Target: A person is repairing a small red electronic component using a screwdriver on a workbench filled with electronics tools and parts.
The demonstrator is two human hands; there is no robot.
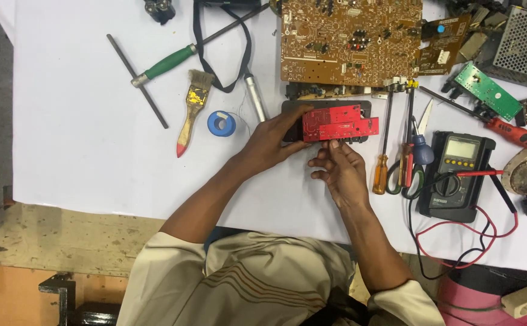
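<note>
Two hands meet at the middle of the white tabletop [82,121]. At nine o'clock from them lie a paintbrush [192,108] and a blue tape roll [221,123]. The left hand [269,142] has its grip wrapped on the left end of a red circuit board [339,122] over a black casing [293,108]; the right hand [339,169] pinches the board's lower edge. At three o'clock sit screwdrivers [383,163] and a multimeter [456,175].

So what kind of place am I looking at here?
Most likely an electronics repair bench. The left hand and right hand hold a red circuit board; a multimeter, screwdrivers and a large brown circuit board lie on the white table.
</note>
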